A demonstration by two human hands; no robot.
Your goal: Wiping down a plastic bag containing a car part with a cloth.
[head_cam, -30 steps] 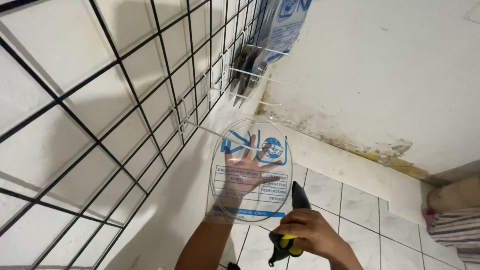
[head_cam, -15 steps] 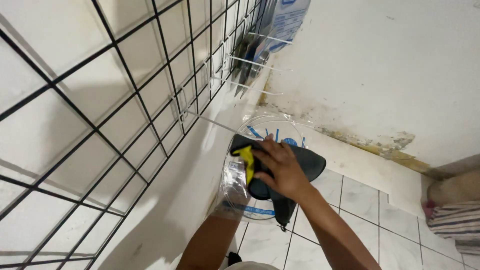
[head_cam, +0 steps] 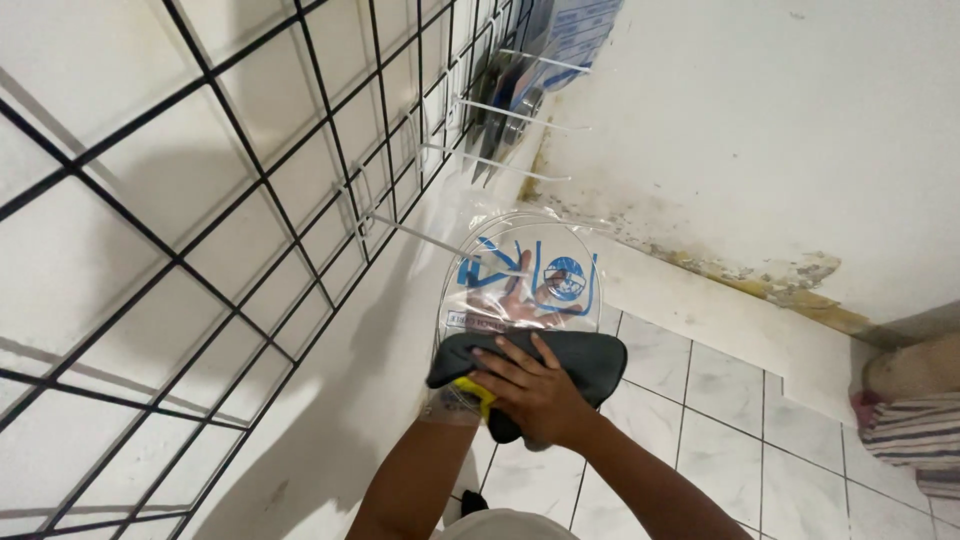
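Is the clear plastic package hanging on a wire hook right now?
No, the clear plastic package is held off the hooks by the left hand.

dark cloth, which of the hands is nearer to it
Right. The right hand presses directly on the dark cloth; the left hand is behind the clear plastic packet, holding it.
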